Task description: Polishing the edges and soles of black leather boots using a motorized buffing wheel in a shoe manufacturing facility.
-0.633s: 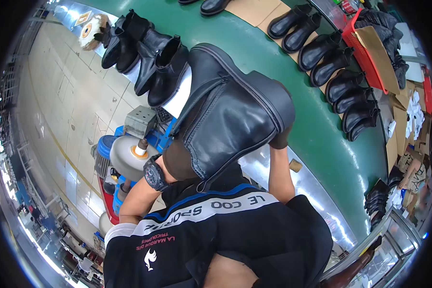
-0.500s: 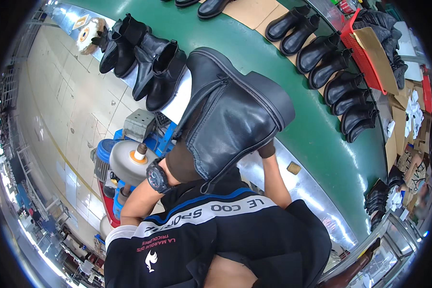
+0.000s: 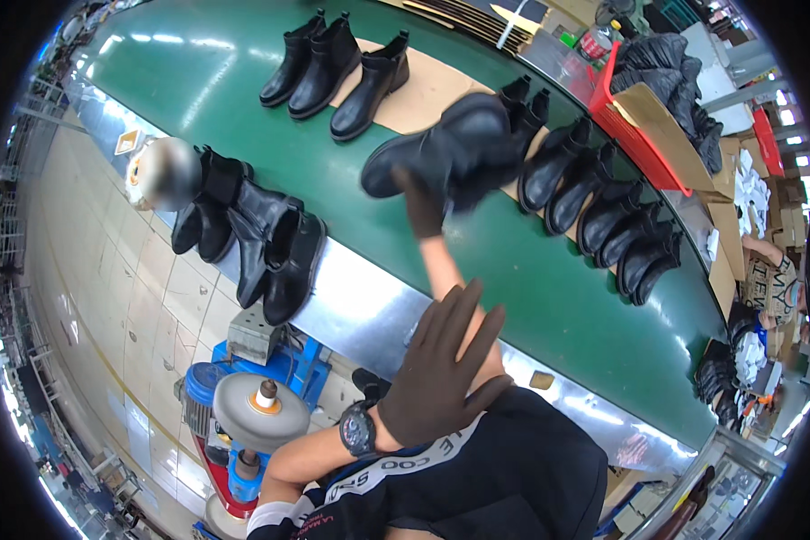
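My right hand (image 3: 420, 205), in a dark glove, reaches out over the green conveyor belt (image 3: 549, 297) and grips a black ankle boot (image 3: 454, 153) from below. The boot is blurred and hangs just above the belt, beside a row of black boots (image 3: 594, 211). My left hand (image 3: 443, 364), also in a dark glove, is held flat near my chest, fingers spread and holding nothing. A black watch (image 3: 358, 430) sits on that wrist.
Three black boots (image 3: 333, 67) stand on a cardboard sheet (image 3: 432, 85) at the far side. More boots (image 3: 252, 243) lean on the belt's metal edge. A buffing wheel on a blue machine (image 3: 247, 409) stands below left. A red bin (image 3: 643, 126) and another person (image 3: 769, 270) are at the right.
The boot went from close in front of my chest out over the belt in my right hand. My left hand let go of it and now hangs open.
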Motion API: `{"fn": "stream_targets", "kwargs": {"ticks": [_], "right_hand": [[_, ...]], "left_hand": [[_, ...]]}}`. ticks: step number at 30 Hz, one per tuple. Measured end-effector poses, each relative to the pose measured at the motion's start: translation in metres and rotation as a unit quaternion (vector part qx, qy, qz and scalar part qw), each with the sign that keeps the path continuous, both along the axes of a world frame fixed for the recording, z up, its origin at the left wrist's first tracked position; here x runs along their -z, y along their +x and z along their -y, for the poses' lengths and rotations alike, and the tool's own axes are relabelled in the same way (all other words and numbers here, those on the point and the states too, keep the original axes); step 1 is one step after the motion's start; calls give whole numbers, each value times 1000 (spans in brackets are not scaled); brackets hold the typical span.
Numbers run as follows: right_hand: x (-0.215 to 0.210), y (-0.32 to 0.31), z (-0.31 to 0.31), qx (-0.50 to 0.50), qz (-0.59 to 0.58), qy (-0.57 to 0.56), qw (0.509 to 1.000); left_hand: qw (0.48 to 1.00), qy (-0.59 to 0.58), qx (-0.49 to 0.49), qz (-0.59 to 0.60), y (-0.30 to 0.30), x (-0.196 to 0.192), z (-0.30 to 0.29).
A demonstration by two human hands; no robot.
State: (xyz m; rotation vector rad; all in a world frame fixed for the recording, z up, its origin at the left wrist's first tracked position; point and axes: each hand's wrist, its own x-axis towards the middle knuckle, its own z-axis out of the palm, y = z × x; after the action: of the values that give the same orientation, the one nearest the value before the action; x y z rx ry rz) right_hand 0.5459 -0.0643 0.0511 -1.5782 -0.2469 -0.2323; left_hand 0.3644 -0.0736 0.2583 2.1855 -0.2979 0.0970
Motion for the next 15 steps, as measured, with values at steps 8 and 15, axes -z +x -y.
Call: {"fn": "stream_targets", "kwargs": {"ticks": [8, 15], "right_hand": [[47, 211, 20, 144, -284, -226, 921], [-21, 157, -62, 141, 60, -135, 979]], "left_hand": [[965, 59, -190, -168, -65, 71, -55], [931, 78, -295, -201, -101, 89, -59]]}}
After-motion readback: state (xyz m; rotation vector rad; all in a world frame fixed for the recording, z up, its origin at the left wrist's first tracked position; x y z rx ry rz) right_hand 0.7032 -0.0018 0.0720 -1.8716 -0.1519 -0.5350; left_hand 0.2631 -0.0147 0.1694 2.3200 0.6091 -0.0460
